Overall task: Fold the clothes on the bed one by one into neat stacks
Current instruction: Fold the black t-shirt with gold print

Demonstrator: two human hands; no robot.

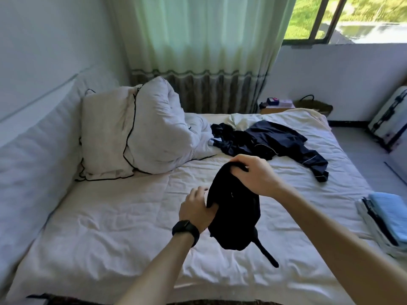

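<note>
A black garment [235,214] hangs bunched in the air above the middle of the white bed [110,227]. My right hand [253,175] grips its top edge. My left hand [196,208], with a black watch on the wrist, pinches its left side lower down. A dark strap or sleeve dangles from the garment's bottom. Farther back on the bed lies a rumpled pile of dark navy clothes [271,142]. At the bed's right edge sits a stack of folded clothes [383,219] with a light blue piece on top.
White pillows and a bunched duvet [136,128] fill the bed's far left corner against the padded headboard. A bedside table [277,106], a woven basket [315,105] and a suitcase [389,119] stand by the far right wall under the window.
</note>
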